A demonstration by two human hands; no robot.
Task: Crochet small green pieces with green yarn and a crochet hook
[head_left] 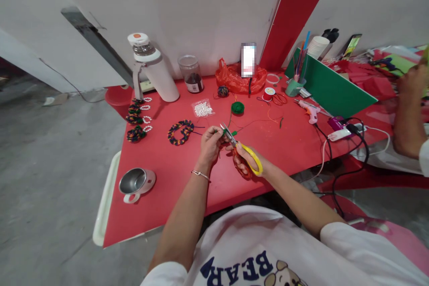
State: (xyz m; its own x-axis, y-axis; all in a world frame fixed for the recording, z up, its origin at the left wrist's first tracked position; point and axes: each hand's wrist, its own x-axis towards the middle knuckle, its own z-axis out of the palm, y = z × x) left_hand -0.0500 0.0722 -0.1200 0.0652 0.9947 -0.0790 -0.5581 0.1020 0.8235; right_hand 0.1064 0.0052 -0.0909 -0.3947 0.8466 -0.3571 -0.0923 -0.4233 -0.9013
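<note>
My left hand [211, 145] is closed in a pinch on a piece of green yarn [225, 132]. My right hand [259, 165] grips a pair of scissors [252, 155] with yellow and orange-red handles. Their blades point up and left, slightly apart, right beside the yarn at my left fingertips. Behind my hands lies a green yarn ball [237, 107], with a strand running down toward my left hand. Left of my hands, a looped multicoloured braided cord [180, 132] rests on the red table [167, 214]. Whether the blades touch the yarn, I cannot tell.
Several pompoms with bead loops [136, 133] line the left edge, near a metal cup [136, 183]. Behind are a white flask [159, 76], jar [191, 73], bead packet [203, 108] and red bag [231, 78]. A glue gun [310, 111] and power strip [345, 132] lie right; another person's arm [407, 111] is beyond.
</note>
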